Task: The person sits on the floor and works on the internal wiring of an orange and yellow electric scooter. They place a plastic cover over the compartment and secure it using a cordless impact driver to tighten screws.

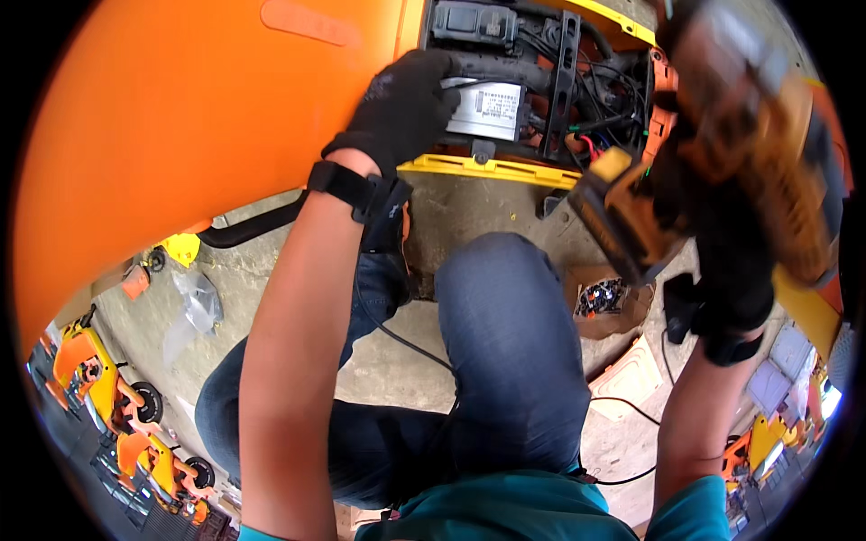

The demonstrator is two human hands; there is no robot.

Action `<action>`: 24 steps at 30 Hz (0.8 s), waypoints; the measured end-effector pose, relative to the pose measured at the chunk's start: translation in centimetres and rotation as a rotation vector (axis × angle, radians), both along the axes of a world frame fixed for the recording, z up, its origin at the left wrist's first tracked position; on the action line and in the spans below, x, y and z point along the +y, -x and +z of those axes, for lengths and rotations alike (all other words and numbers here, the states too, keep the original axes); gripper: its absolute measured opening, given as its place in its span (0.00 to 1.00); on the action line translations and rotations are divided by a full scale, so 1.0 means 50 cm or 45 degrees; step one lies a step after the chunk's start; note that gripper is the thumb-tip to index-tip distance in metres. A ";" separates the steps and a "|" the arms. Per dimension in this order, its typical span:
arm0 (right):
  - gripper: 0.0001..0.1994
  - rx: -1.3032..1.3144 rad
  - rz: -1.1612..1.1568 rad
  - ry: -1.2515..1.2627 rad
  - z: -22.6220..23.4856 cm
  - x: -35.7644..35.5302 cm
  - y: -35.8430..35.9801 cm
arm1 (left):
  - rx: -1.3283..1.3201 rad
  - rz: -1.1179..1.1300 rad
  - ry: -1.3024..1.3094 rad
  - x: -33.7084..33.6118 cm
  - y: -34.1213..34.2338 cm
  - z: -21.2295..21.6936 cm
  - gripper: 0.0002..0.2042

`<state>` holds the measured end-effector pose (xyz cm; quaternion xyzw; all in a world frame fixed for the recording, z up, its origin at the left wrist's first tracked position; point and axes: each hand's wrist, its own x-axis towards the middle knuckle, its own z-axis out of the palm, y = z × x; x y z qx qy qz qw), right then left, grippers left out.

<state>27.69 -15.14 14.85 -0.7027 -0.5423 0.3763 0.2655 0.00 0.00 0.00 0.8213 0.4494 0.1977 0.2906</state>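
Here we are: I have the right hand (732, 212), black-gloved, wrapped around the grip of a yellow-and-black power tool (783, 153), its battery pack (622, 225) jutting out left of the fingers; a firm hold, I judge, since the tool hangs clear in the air, though blur hides the fingertips. Over to the left hand (401, 104), gloved too, knuckles up where orange bodywork (198, 117) meets the yellow-edged open bay (541, 172), perhaps bracing there; clamped on something or just resting, I cannot tell. Right beside those fingers, in the bay, sits a labelled silver box (487, 110), a black module (474, 22) above it, cables and a slotted bar (562, 81) further right. Down and left of the right fingers, on the floor, a cardboard box (622, 326) holds a heap of small hardware, probably parked there for easy reach! Below that lies an orange panel (627, 383), and far off, down-left of the left fingers, stand yellow-and-orange vehicles (95, 370)
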 end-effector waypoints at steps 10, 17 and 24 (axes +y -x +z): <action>0.17 -0.836 0.331 -0.104 -0.132 -0.258 0.006 | 0.402 -0.129 -0.276 -0.046 -0.075 0.038 0.28; 0.16 -0.394 -0.113 -0.064 -0.310 -0.410 0.042 | 0.464 -0.136 -0.411 -0.030 -0.182 0.018 0.30; 0.13 0.563 -0.973 0.481 -0.246 -0.496 0.067 | 0.324 0.003 -0.592 0.053 -0.186 -0.037 0.30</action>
